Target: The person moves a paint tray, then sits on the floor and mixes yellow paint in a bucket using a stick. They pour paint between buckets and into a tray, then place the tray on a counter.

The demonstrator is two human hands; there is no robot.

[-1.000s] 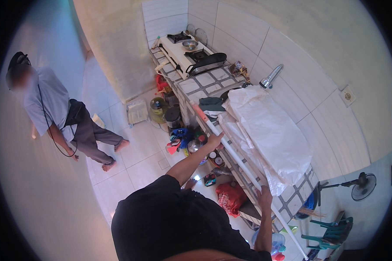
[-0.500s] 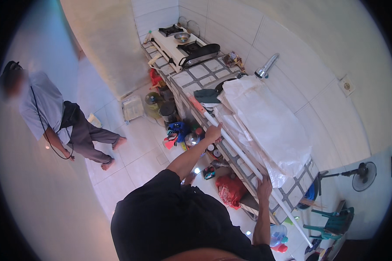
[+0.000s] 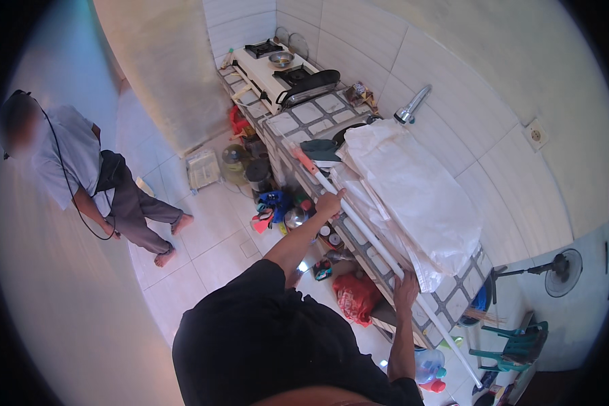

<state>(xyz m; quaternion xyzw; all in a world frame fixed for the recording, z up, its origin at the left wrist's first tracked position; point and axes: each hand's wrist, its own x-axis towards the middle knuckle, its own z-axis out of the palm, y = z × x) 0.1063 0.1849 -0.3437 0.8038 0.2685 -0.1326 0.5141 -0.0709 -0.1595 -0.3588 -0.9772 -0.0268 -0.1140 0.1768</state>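
Note:
A long white pole (image 3: 370, 235) with an orange end slants along the front edge of the tiled counter, its lower end reaching past the counter toward the floor. My left hand (image 3: 329, 203) is closed around its upper part. Farther down, my right hand (image 3: 405, 291) grips the same pole, next to the corner of a white sheet (image 3: 413, 196). That sheet lies folded and wrinkled over the counter, beside the pole. A dark green cloth (image 3: 320, 149) rests near the pole's orange end.
A gas stove (image 3: 267, 76) with a small metal bowl stands at the counter's far end. A tap (image 3: 413, 105) juts from the wall. Beneath the counter are a red bag (image 3: 353, 298) and jars. A person (image 3: 81, 162) stands at left. A green chair (image 3: 514, 345) and fan (image 3: 563, 273) are at right.
My hands keep their hold on the pole, with only a slight shift in the view. The person at left has turned a little, and their other arm now shows.

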